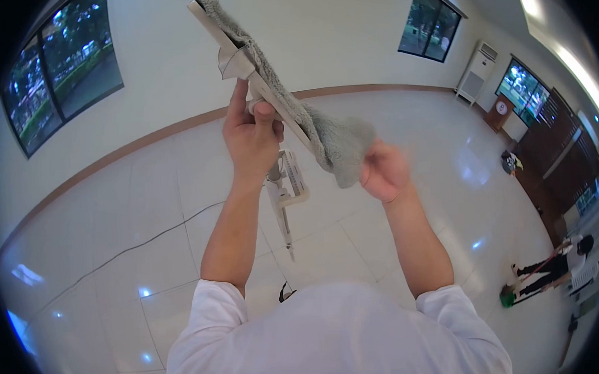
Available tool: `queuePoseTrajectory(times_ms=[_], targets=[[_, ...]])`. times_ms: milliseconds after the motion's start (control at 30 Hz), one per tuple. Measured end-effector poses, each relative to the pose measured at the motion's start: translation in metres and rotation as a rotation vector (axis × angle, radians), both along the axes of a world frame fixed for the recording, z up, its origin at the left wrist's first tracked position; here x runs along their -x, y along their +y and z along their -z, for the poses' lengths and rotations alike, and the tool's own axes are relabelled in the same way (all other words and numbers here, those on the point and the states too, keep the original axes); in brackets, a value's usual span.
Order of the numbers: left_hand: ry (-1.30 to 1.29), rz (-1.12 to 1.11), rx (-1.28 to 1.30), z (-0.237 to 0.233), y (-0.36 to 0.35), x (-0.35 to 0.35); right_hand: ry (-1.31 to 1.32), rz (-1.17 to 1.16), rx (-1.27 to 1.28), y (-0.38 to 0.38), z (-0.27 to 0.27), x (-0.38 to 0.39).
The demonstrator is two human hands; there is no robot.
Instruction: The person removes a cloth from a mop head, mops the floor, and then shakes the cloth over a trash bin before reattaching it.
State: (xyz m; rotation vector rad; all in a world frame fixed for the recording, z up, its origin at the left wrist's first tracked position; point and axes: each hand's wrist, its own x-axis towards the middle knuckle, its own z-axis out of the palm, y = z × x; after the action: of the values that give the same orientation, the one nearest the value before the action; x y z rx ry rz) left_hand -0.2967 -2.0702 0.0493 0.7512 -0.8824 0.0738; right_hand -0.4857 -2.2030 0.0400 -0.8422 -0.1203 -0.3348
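Note:
A flat mop head is raised at a slant in front of me, its pale plate facing left. Around its joint, my left hand is closed, fingers and thumb wrapped on the pale fitting. A grey fluffy mop cloth lies along the plate's right side, and its lower end hangs loose and bunched. My right hand pinches that loose end, slightly blurred by motion. Below my left wrist, the mop's pole runs down toward the floor, beside a pale device.
A thin cable crosses the tiled floor on the left. At the lower right, another person holds long-handled tools near a green dustpan. A white standing air conditioner and a wooden podium stand by the far wall.

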Motion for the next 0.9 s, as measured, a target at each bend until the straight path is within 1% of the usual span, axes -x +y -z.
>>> queuePoseTrajectory(times_ms=[67,133,167,233,333,367,433,467,500,533,567,600,633,667,700,733,767,833,867,900], targets=[[0.043,0.007,0.0,0.007,-0.011,-0.01,-0.014,0.001,0.005,-0.019,0.009,-0.018],[0.074,0.017,-0.006,0.013,-0.009,-0.016,0.158,0.023,0.159,-0.02,0.015,-0.036],[0.069,0.002,-0.035,0.016,-0.006,-0.017,0.158,0.006,0.151,-0.019,0.017,-0.046],[0.068,-0.044,-0.065,0.021,-0.023,-0.028,0.297,0.099,0.179,-0.034,0.019,-0.066],[0.099,-0.149,-0.051,0.032,-0.031,-0.041,0.269,0.027,0.159,-0.047,0.001,-0.079],[0.068,-0.174,-0.096,0.035,-0.029,-0.046,0.274,0.002,0.146,-0.054,0.002,-0.085],[0.034,-0.206,-0.159,0.04,-0.033,-0.048,0.222,-0.096,0.22,-0.074,0.003,-0.091],[-0.046,-0.227,-0.164,0.043,-0.039,-0.047,0.217,-0.106,0.208,-0.081,0.003,-0.086],[-0.125,-0.24,-0.167,0.047,-0.047,-0.045,0.214,-0.166,0.245,-0.089,0.004,-0.083],[-0.127,-0.239,-0.183,0.047,-0.064,-0.044,0.212,-0.224,0.278,-0.107,0.008,-0.086],[-0.103,-0.329,-0.23,0.043,-0.071,-0.04,0.21,-0.228,0.265,-0.118,0.012,-0.088],[-0.079,-0.423,-0.278,0.04,-0.076,-0.039,0.283,-0.207,0.305,-0.126,0.017,-0.092],[-0.08,-0.432,-0.293,0.042,-0.083,-0.041,0.357,-0.19,0.344,-0.132,0.021,-0.096],[-0.044,-0.529,-0.322,0.044,-0.09,-0.045,0.355,-0.204,0.331,-0.135,0.025,-0.098],[-0.01,-0.628,-0.349,0.044,-0.096,-0.049,0.411,-0.202,0.321,-0.136,0.027,-0.098],[-0.014,-0.641,-0.361,0.045,-0.102,-0.053,0.467,-0.2,0.311,-0.136,0.029,-0.099],[-0.009,-0.63,-0.325,0.048,-0.11,-0.056,0.462,-0.215,0.301,-0.139,0.035,-0.1],[-0.018,-0.629,-0.298,0.047,-0.13,-0.057,0.558,-0.159,0.411,-0.146,0.044,-0.105],[-0.052,-0.604,-0.21,0.043,-0.142,-0.056,0.545,-0.169,0.4,-0.154,0.05,-0.11],[-0.087,-0.576,-0.125,0.04,-0.155,-0.055,0.558,-0.19,0.321,-0.163,0.06,-0.116]])
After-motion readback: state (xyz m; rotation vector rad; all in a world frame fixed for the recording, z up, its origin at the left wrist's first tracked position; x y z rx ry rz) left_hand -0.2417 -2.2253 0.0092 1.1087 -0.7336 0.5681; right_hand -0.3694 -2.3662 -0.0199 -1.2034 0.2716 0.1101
